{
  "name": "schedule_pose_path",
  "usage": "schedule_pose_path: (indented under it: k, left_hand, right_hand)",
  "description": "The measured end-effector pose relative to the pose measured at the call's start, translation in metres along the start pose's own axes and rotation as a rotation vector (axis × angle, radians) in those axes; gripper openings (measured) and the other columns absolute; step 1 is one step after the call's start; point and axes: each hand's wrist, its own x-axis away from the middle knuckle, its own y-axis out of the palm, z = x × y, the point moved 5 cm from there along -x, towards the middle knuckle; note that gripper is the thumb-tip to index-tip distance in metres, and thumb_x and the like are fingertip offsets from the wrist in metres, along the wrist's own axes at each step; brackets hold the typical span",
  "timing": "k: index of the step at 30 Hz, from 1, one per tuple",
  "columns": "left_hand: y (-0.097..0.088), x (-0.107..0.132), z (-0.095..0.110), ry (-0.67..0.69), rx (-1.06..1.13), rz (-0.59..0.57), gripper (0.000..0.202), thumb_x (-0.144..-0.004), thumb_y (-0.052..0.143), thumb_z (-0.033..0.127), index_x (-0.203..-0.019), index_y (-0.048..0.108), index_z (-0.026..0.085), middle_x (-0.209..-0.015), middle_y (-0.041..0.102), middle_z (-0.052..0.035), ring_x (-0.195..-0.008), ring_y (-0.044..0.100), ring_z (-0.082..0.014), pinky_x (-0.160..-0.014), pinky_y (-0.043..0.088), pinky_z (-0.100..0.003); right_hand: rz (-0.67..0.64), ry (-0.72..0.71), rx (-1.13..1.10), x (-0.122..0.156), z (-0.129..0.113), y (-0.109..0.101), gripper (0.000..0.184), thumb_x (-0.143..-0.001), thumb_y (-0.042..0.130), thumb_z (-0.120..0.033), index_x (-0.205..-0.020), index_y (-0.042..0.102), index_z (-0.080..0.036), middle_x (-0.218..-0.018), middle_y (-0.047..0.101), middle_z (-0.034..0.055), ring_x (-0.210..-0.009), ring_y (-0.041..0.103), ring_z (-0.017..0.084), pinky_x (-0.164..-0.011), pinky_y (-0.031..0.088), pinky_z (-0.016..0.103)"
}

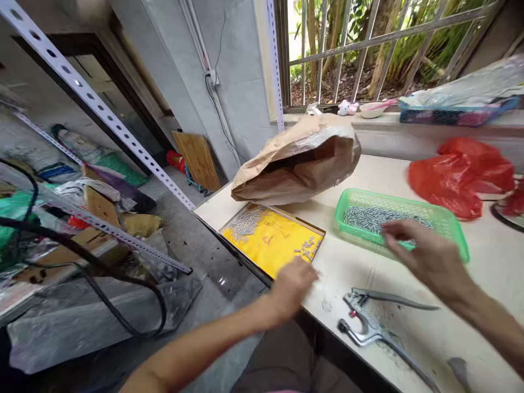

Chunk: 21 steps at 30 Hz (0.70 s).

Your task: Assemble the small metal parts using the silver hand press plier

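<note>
My left hand (pixel 295 286) is closed, fingers curled and slightly blurred, at the near edge of a shallow tray with a yellow printed lining (pixel 262 245). Small silvery, screw-like metal pieces (pixel 245 222) lie heaped at the tray's far left, and a smaller group (pixel 307 247) sits at its right end. Over the near rim of a green plastic basket (pixel 450 234), my right hand (pixel 429 259) has thumb and fingers drawn together; anything pinched there is too small to make out. Many similar metal pieces (pixel 364 218) fill the basket's bottom. Metal hand pliers (pixel 370 330) rest on the table below my right hand.
Behind the tray stands a crumpled brown paper bag (pixel 298 164), its mouth facing me. A red plastic bag (pixel 458 174) lies at the back right of the pale table (pixel 327 273). Perforated metal posts (pixel 123 131) and clutter are on the left, beyond the table's edge.
</note>
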Motion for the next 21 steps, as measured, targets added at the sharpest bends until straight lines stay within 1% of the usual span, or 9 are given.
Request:
schedule_pose_path:
  k: [2,4,5,7,10,13,16,19,21]
  left_hand:
    - [-0.037,-0.008,-0.073,-0.237,-0.110,-0.001,0.025,-0.094,0.044,0.018,-0.090,0.069,0.017,-0.088,0.064,-0.0076,-0.087,0.052,-0.0191,-0.073,0.043,-0.030]
    - [-0.062,-0.013,-0.132,-0.390,-0.208,-0.066,0.025,-0.093,0.046,0.020,-0.087,0.070,0.017,-0.090,0.064,-0.0092,-0.092,0.051,-0.0219,-0.074,0.041,-0.031]
    - [-0.068,-0.014,-0.155,-0.424,-0.236,-0.116,0.025,-0.093,0.047,0.021,-0.088,0.070,0.017,-0.091,0.064,-0.0098,-0.094,0.050,-0.0230,-0.074,0.041,-0.031]
    - [-0.069,-0.015,-0.184,-0.416,-0.261,-0.244,0.025,-0.092,0.047,0.021,-0.087,0.071,0.016,-0.091,0.063,-0.0103,-0.095,0.049,-0.0236,-0.074,0.040,-0.031]
    - [-0.058,-0.015,-0.201,-0.319,-0.285,-0.393,0.026,-0.091,0.046,0.019,-0.084,0.071,0.015,-0.088,0.063,-0.0101,-0.091,0.049,-0.0221,-0.075,0.038,-0.031]
    - [-0.052,-0.019,-0.202,-0.223,-0.339,-0.429,0.027,-0.091,0.045,0.018,-0.081,0.069,0.014,-0.088,0.062,-0.0104,-0.090,0.049,-0.0215,-0.075,0.039,-0.030]
    - [-0.050,-0.025,-0.197,-0.102,-0.382,-0.460,0.024,-0.088,0.044,0.012,-0.081,0.068,0.013,-0.090,0.061,-0.0120,-0.092,0.049,-0.0220,-0.077,0.039,-0.030]
    - [-0.049,-0.031,-0.196,-0.014,-0.382,-0.480,0.023,-0.085,0.045,0.008,-0.077,0.066,0.013,-0.088,0.062,-0.0133,-0.090,0.051,-0.0224,-0.077,0.040,-0.031]
    - [-0.050,-0.035,-0.200,-0.011,-0.350,-0.458,0.023,-0.085,0.046,0.010,-0.071,0.064,0.014,-0.084,0.062,-0.0133,-0.088,0.052,-0.0229,-0.077,0.042,-0.032]
  right_hand:
    - [-0.007,0.035,0.178,-0.014,0.047,-0.006,0.038,-0.089,0.045,-0.052,-0.094,0.066,-0.020,-0.083,0.069,0.0051,-0.070,0.064,0.017,-0.064,0.047,0.028]
    - [-0.062,0.049,0.345,-0.019,0.083,-0.007,0.052,-0.090,0.035,-0.060,-0.097,0.068,-0.020,-0.086,0.069,0.0091,-0.071,0.063,0.020,-0.060,0.045,0.032]
    - [-0.114,0.056,0.442,-0.017,0.094,-0.005,0.059,-0.090,0.032,-0.064,-0.104,0.068,-0.020,-0.092,0.067,0.0119,-0.074,0.063,0.023,-0.059,0.044,0.034]
    - [-0.180,0.060,0.500,0.000,0.100,-0.002,0.067,-0.088,0.026,-0.070,-0.115,0.064,-0.021,-0.103,0.064,0.0139,-0.082,0.063,0.025,-0.060,0.045,0.036]
    - [-0.232,0.044,0.392,0.042,0.075,0.000,0.063,-0.088,0.027,-0.070,-0.120,0.059,-0.026,-0.109,0.063,0.0095,-0.088,0.063,0.024,-0.067,0.050,0.037]
    - [-0.288,0.046,0.251,0.091,0.038,0.001,0.045,-0.090,0.035,-0.062,-0.113,0.060,-0.031,-0.109,0.064,0.0040,-0.091,0.066,0.022,-0.074,0.054,0.035]
    - [-0.356,0.111,0.159,0.131,0.008,0.001,0.034,-0.091,0.041,-0.054,-0.109,0.061,-0.033,-0.109,0.065,0.0028,-0.092,0.067,0.021,-0.076,0.056,0.034]
    - [-0.438,0.240,0.114,0.156,-0.016,0.001,0.031,-0.094,0.042,-0.047,-0.110,0.062,-0.030,-0.111,0.064,0.0042,-0.093,0.066,0.019,-0.077,0.055,0.030]
    - [-0.488,0.306,0.100,0.164,-0.028,0.002,0.030,-0.096,0.040,-0.043,-0.111,0.062,-0.028,-0.110,0.063,0.0048,-0.090,0.066,0.018,-0.076,0.054,0.029]
